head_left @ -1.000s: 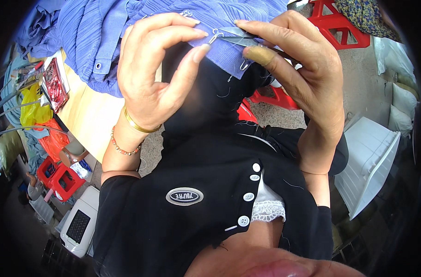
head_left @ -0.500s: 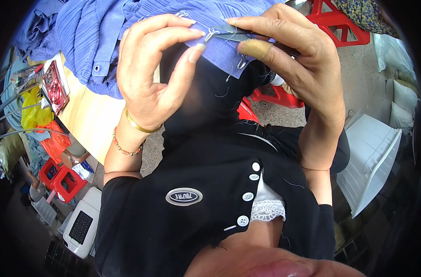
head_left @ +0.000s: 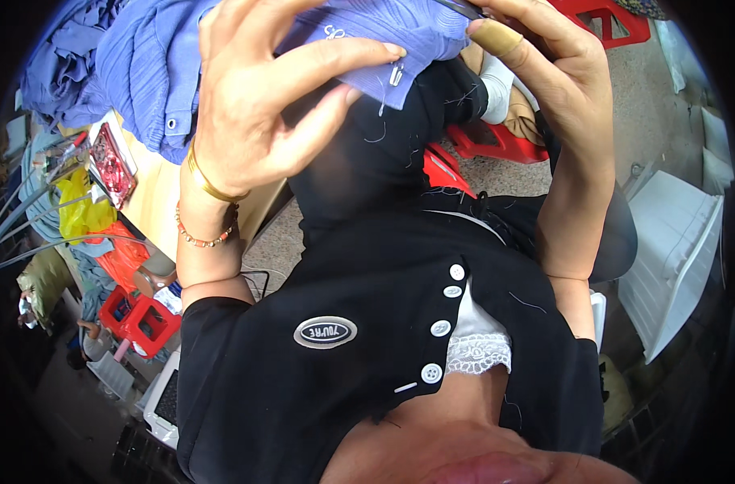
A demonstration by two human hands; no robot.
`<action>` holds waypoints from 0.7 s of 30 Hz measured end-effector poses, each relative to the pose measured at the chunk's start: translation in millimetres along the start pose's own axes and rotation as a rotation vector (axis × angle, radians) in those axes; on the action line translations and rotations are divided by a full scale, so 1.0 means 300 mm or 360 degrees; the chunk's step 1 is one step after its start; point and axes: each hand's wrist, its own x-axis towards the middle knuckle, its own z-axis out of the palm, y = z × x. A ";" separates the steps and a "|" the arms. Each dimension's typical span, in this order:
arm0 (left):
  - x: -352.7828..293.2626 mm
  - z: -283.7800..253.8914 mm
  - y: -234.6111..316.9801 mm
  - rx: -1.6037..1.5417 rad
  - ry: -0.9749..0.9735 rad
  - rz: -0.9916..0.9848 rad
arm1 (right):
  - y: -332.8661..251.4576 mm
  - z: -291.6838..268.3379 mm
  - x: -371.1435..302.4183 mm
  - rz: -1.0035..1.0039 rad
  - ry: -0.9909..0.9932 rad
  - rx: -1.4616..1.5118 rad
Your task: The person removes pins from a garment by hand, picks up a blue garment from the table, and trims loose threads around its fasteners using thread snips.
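Across my lap lies a blue-purple ribbed garment [head_left: 359, 50], its corner hanging over my black trousers. A small silver metal fastener [head_left: 396, 74] sits near that corner, with a loose thread below it. My left hand [head_left: 258, 97] reaches over the cloth, fingers apart. Its index fingertip is just above the fastener and its thumb is at the cloth's edge; other fingertips run out of the top. My right hand [head_left: 549, 68], with tan tape on its thumb, is closed on dark thread snips [head_left: 464, 8], mostly cut off by the upper edge.
More blue-purple garments [head_left: 146, 73] cover the wooden table [head_left: 154, 198] at the left, beside a red patterned packet [head_left: 112, 165] and a yellow bag [head_left: 83, 206]. Red stools [head_left: 505, 145] stand beyond my lap and at the left. A white plastic bin [head_left: 670, 250] is at the right.
Both hands have moved up in the picture with the garment. My left thumb and index finger have let go of a metal fastener and spread. The snips' blades have moved away from it.
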 end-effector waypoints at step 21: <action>0.308 0.091 0.047 -0.1645 0.0044 -0.0945 | 0.019 -0.135 -0.061 -0.0673 0.0685 -0.0615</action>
